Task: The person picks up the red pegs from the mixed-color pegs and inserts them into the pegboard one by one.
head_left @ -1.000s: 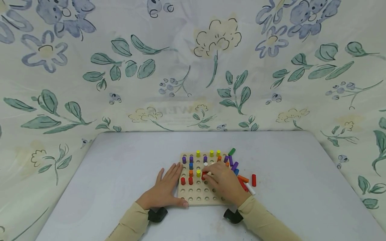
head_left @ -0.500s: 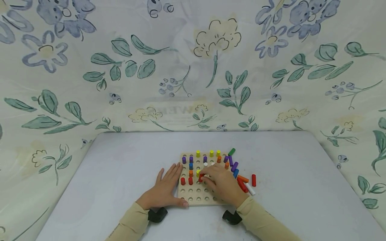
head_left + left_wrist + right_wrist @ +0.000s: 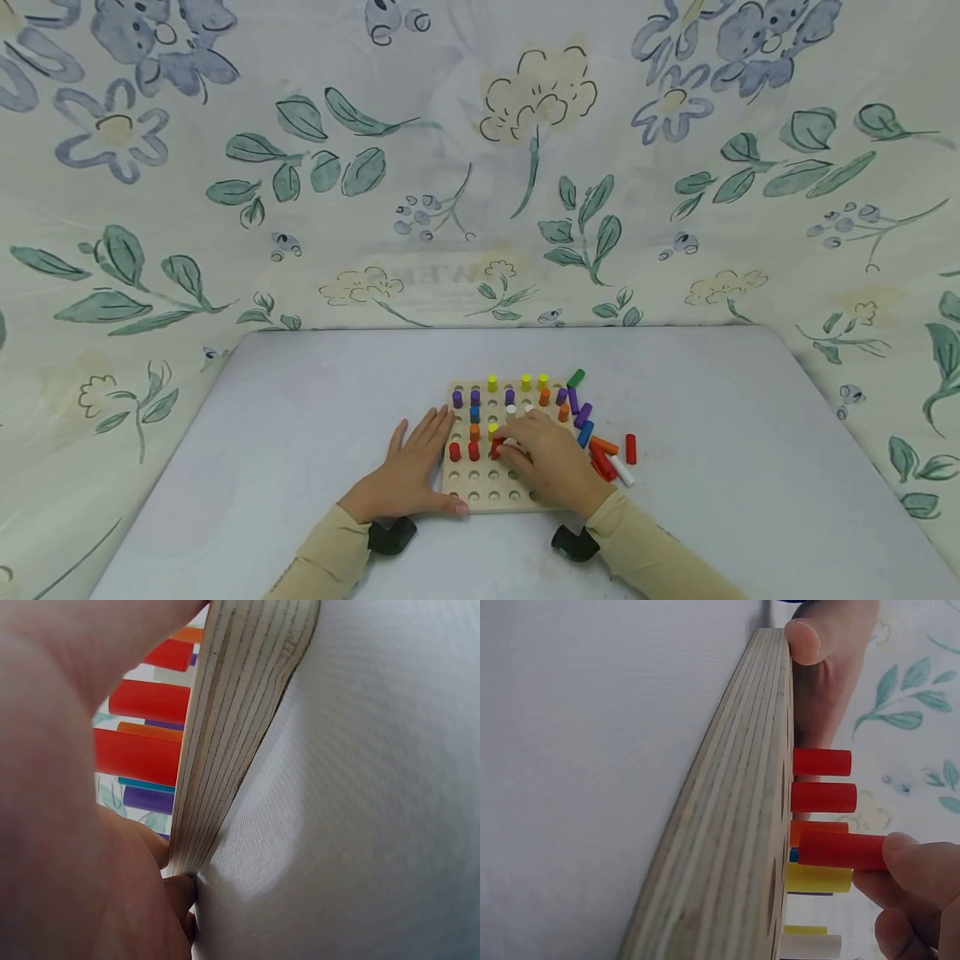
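A pegboard [image 3: 480, 505] of light plywood lies on the table, with coloured pegs standing in some of its holes. My right hand [image 3: 558, 458] pinches a red peg [image 3: 844, 850] between thumb and fingers near its top end. The peg's lower end is close over the board's face, in line with two standing red pegs [image 3: 473, 451] to its left. My left hand [image 3: 401, 471] lies with spread, straight fingers along the board's left side, its thumb at the front corner. In the left wrist view that hand rests against the board's layered edge [image 3: 225, 735].
Loose pegs lie right of the board: a green peg [image 3: 576, 377], a white peg [image 3: 621, 471], a red peg [image 3: 631, 448] farther out, and several purple, blue, orange and red ones. Behind the table [image 3: 337, 367] hangs a flowered cloth [image 3: 442, 183].
My right hand has shifted slightly left and nearer with the red peg, from beside the yellow peg to the row of red ones. The left hand has stayed in place.
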